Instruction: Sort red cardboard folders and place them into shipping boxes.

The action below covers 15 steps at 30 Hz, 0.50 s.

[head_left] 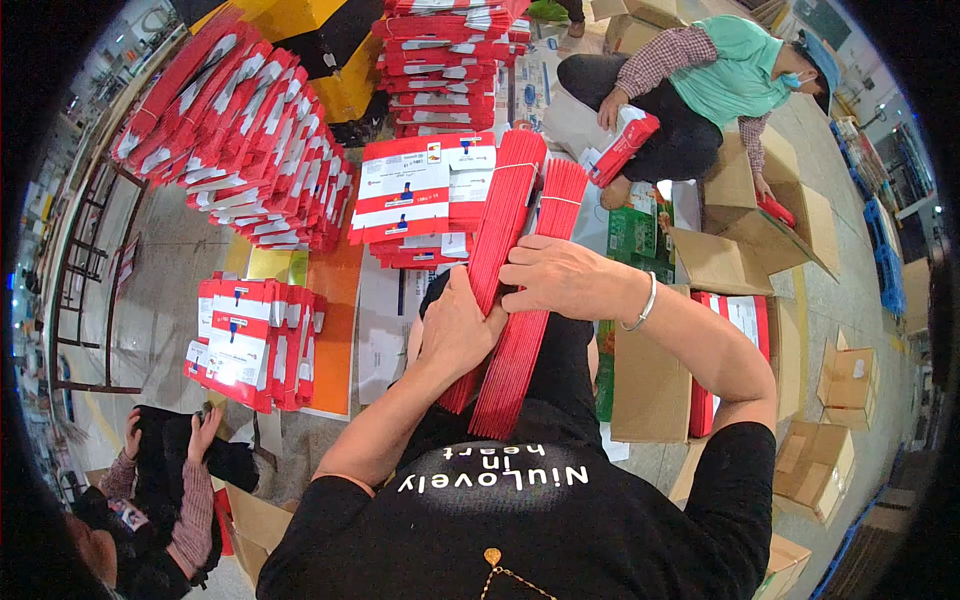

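Two long bundles of red flat-folded cartons stand edge-up on my lap, side by side, leaning away from me. A thin white band crosses the upper part of each. My left hand [460, 328] is closed round the left bundle [512, 195], with its fingers near the gap between the two. Over the right bundle [515, 370] lies my right hand [570, 278], its bent fingers reaching to the left bundle's edge; its fingertips are partly hidden. Just beyond my hands sits a stack of red and white flat cartons [405, 195].
Tall carton stacks [260, 130] rise at the far left and far middle [440, 75]; a shorter stack [250, 340] is at left. A co-worker [720, 75] packs red bundles into an open box [765, 225]. Another box [650, 390] stands by my right elbow. Another person [150, 500] sits lower left.
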Tool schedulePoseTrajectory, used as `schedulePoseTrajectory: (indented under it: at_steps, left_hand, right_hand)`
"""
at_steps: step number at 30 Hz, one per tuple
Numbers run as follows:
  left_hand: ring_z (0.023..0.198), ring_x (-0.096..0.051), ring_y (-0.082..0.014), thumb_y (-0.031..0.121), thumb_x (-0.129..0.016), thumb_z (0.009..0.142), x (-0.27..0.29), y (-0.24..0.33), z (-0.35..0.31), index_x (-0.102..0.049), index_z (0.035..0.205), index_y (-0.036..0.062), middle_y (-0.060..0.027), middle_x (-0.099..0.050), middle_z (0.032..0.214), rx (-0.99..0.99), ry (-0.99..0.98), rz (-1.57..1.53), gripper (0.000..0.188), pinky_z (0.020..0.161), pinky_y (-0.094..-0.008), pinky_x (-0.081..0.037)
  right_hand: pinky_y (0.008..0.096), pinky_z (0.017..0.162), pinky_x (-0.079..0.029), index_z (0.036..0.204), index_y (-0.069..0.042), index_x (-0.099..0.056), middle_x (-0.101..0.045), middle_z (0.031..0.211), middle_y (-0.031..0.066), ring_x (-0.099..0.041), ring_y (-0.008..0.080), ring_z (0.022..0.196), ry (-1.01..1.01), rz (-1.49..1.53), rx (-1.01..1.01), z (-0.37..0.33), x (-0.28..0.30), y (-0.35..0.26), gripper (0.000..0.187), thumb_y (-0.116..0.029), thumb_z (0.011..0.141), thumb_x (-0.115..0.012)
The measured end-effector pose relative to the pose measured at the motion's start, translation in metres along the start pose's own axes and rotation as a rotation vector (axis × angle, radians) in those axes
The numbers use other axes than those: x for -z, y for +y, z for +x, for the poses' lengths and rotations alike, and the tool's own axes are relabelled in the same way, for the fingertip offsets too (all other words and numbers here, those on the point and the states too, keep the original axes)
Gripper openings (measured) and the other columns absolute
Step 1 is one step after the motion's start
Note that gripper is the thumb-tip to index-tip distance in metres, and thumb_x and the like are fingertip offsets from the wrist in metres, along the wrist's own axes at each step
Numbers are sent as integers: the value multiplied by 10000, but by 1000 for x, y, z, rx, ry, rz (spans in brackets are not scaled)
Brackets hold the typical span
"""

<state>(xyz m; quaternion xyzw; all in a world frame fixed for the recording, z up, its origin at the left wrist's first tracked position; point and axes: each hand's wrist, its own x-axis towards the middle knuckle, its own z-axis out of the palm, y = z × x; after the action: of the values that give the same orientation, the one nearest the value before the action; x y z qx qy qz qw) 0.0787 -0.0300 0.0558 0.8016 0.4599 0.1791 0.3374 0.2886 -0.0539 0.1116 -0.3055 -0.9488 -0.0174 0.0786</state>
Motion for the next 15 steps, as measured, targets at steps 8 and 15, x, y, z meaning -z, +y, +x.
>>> schedulePoseTrajectory:
  at_steps: [8, 15]
  left_hand:
    - [913, -639, -540, 254, -674, 902, -9, -19, 8, -429, 1130, -37, -350, -654, 958, -10, 21, -42, 444, 775, -586, -489]
    - [905, -642, -542, 248, -635, 921, 1, -37, 4, -422, 1106, -47, -366, -640, 972, 57, 104, -22, 408, 796, -603, -494]
  right_hand:
    - [363, 983, -458, 868, -164, -644, -547, 927, 28, -547, 225, 1001, 73, -15, -75, -10, -7, 1, 87, -137, 786, -649]
    - [362, 912, -465, 857, -170, -705, -570, 884, 24, -554, 221, 964, -51, 25, -205, -29, 6, 0, 101, -150, 779, -644]
